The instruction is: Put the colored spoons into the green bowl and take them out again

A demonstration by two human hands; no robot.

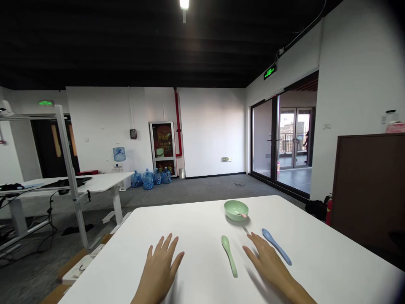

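My left hand (160,267) lies flat on the white table (332,261), fingers stretched out, holding nothing. My right hand (267,261) also rests flat and open, between a green spoon (229,256) to its left and a blue spoon (276,246) to its right, close to both but gripping neither. Beyond the spoons, a green bowl (236,210) stands on the table with something small and pink at its rim.
A dark brown cabinet (368,185) stands at the right. To the left are another white desk (95,181) and a metal frame (71,177). Several blue water jugs (148,178) line the far wall. Cardboard and a white object lie on the floor at the table's left edge.
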